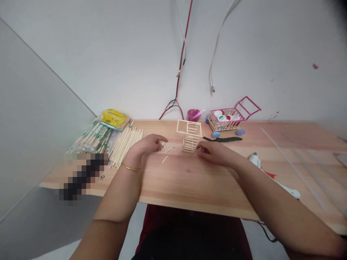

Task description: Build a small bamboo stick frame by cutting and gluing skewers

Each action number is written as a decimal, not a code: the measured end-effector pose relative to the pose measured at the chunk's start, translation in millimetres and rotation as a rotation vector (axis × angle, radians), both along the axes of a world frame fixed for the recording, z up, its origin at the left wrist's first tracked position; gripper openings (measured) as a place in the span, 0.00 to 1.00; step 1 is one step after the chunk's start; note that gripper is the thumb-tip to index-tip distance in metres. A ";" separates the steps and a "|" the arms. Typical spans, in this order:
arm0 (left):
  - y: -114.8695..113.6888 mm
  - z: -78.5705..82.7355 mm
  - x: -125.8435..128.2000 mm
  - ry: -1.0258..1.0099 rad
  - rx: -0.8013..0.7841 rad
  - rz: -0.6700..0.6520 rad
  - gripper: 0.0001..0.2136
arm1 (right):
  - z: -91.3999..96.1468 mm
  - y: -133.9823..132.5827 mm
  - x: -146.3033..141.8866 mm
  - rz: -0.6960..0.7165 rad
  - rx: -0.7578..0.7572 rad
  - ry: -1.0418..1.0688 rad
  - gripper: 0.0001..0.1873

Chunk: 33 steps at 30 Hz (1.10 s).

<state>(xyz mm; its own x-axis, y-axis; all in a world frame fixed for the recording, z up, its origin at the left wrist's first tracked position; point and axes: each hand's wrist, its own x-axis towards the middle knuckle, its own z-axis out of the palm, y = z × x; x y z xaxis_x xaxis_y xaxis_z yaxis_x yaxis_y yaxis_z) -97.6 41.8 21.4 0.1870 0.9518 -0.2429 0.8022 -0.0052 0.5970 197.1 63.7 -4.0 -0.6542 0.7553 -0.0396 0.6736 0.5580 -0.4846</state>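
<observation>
A small frame built of thin wooden sticks [190, 136] stands upright on the wooden table [189, 180]. My right hand [214, 151] rests on the table beside its base, fingers curled and touching its lower right side. My left hand [148, 146] lies palm down to the left, fingers bent over several short loose stick pieces [165, 153]. A gold bangle [130, 167] circles my left wrist.
A row of long sticks [126, 144] and bagged sticks [93, 139] with a yellow packet [114, 118] lie at the left. Behind are a pink cup [193, 115], a pink-edged stick basket [230, 117], dark cutters [223, 139] and hanging cables. A white glue gun [256, 160] lies at the right.
</observation>
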 end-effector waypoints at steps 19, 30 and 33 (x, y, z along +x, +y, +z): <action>1.5 8.9 -0.7 0.220 0.197 -0.122 0.06 | 5.8 -2.7 -0.4 -0.035 -0.008 0.041 0.13; -14.9 27.7 -2.4 -0.407 0.113 -0.252 0.11 | 29.8 -3.6 5.6 -0.370 0.305 0.522 0.11; -18.7 29.1 6.3 -0.449 0.089 -0.284 0.11 | 35.6 -16.3 0.7 -0.348 0.497 0.650 0.09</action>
<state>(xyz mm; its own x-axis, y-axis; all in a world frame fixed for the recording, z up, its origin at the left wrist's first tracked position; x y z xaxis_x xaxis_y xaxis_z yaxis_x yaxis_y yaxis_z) -91.3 23.1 50.6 0.5067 0.8622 -0.0010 0.4283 -0.2507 0.8682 197.8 47.3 31.7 -0.1635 0.7464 0.6451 0.5206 0.6207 -0.5862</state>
